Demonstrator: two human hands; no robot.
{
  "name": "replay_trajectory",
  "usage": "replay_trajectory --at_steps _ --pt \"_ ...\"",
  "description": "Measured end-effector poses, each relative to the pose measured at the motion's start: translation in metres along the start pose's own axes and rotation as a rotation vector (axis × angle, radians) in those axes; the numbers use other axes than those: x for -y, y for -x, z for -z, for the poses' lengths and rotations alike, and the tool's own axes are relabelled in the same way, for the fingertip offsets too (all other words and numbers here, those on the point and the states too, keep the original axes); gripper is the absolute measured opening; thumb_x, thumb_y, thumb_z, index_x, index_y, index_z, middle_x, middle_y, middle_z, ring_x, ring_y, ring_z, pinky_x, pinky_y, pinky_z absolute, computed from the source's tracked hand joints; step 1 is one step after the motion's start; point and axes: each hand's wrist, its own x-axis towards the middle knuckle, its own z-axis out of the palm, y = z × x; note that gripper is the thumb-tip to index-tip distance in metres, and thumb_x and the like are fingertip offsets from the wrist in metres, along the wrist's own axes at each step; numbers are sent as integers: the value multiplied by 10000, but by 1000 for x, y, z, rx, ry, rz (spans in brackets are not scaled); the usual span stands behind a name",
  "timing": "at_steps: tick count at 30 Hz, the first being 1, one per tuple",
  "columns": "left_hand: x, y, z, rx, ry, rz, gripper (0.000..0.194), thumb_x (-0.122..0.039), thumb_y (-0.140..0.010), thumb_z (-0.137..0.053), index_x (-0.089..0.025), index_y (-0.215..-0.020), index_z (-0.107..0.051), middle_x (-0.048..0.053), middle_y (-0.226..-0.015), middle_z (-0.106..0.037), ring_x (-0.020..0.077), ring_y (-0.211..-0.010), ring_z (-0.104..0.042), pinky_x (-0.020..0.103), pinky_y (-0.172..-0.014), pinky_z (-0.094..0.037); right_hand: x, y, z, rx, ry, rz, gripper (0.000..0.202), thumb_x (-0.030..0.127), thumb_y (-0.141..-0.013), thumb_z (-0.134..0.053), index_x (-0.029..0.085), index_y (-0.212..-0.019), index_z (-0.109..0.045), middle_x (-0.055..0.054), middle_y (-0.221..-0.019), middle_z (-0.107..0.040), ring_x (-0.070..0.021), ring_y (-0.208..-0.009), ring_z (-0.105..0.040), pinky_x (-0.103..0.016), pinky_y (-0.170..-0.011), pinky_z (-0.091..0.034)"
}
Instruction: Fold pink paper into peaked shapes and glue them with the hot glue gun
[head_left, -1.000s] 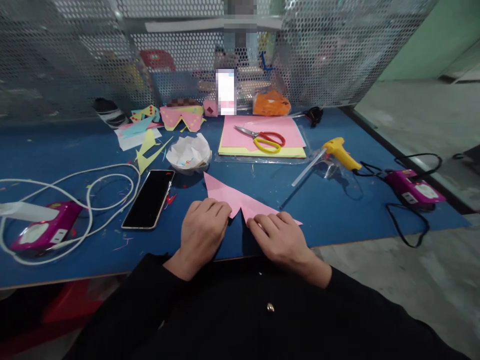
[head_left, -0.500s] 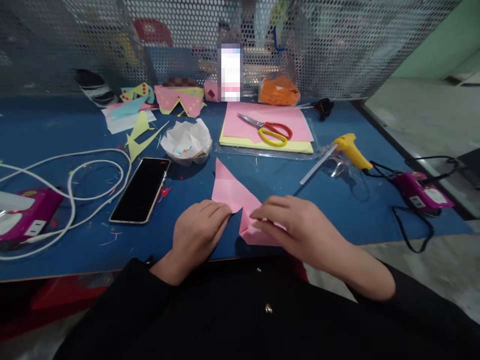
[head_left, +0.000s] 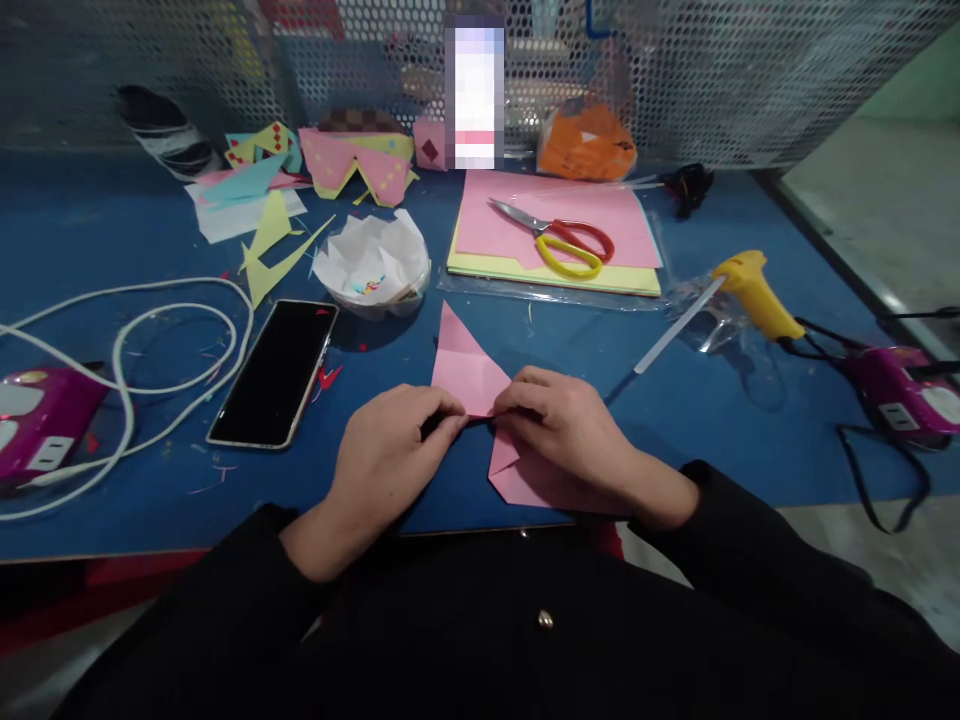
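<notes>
A folded piece of pink paper (head_left: 466, 374) lies near the front edge of the blue table. One pointed part of it rises away from me, and another part spreads under my right hand. My left hand (head_left: 397, 440) pinches the paper's near edge between thumb and fingers. Close beside it, my right hand (head_left: 562, 425) is closed on the same edge, fingertips together, and covers the middle of the sheet. A smartphone (head_left: 274, 375) with a dark screen lies to the left of my left hand.
Scissors (head_left: 555, 235) rest on stacked coloured paper (head_left: 480, 268). A paper-lined bowl (head_left: 375, 265) holds scraps. At right are a yellow glue gun (head_left: 757, 295) and a purple power strip (head_left: 911, 395); a white cable (head_left: 124, 400) loops at left. Pink paper glasses (head_left: 356, 165) stand behind.
My right hand has moved from the right part of the pink paper to its near edge, beside my left hand, and now pinches there. The view has shifted slightly.
</notes>
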Motion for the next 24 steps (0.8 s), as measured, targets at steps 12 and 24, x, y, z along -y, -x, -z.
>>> replay_trajectory --at_steps 12,24 --pt "12 -4 7 27 163 188 140 -312 -940 -563 -260 -964 -691 -20 -911 -761 182 -827 -703 296 -711 -511 2 -5 -9 -24 86 -16 115 215 -923 -606 166 -871 -697 -28 -818 -632 -146 -745 -564 -268 -681 -385" --pt "12 1 -2 -34 80 47 80 -213 -888 -640 -240 -849 -704 -4 -879 -688 172 -839 -650 310 -722 -487 2 -6 -11 -31 74 -36 108 196 -904 -601 168 -834 -679 -30 -801 -627 -149 -733 -567 -273 -661 -383"
